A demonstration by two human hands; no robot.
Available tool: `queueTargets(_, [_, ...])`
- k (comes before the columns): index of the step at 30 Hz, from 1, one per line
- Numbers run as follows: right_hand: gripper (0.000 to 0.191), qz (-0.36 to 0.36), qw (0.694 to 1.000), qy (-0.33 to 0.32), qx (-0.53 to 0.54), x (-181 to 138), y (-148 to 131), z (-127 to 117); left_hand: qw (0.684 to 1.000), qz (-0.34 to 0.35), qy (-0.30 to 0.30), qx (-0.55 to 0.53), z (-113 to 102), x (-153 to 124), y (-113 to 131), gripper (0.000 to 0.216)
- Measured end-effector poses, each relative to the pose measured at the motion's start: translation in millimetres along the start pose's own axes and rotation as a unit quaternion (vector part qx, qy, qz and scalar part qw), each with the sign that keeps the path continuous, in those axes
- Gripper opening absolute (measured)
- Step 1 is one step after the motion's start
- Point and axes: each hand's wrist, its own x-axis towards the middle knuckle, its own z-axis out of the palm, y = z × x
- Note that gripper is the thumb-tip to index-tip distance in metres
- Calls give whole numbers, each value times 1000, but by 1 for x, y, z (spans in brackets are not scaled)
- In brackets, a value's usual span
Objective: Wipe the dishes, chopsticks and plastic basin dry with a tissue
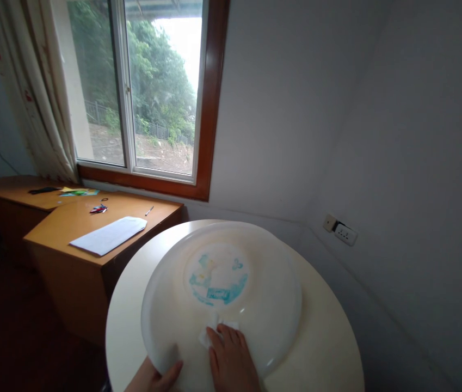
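Note:
A large, translucent white plastic basin (273, 283) rests on the round table, with a blue-green print (218, 280) at its centre. I cannot tell if its inside or underside faces me. At the near left edge, my left hand (155, 375) grips the basin, thumb on the facing surface and the other fingers mostly hidden. My right hand (231, 354) presses a crumpled white tissue (206, 338) against the basin just below the print, its fingers bent over it.
Under the basin is a round cream table (127, 310). To the left stands a wooden desk (59, 228) bearing a white paper envelope (110, 235), a pen (149, 210) and small coloured items (99, 209). A window (161, 98) and a wall socket (345, 234) are beyond.

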Motion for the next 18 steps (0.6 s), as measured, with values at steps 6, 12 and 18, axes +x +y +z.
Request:
queueTargets(6, [33,33,998,-54,14,4,-15,-33,999,3,-36,-8,-5,3,-7,49])
queueTargets(12, [31,46,996,-71,14,1,-27,-47,999,27,-16,-15,-9,-1,-8,40])
queueTargets(18, [31,54,996,-67,20,-5,-32,-46,997,42,24,-54,-6,2,-17,40])
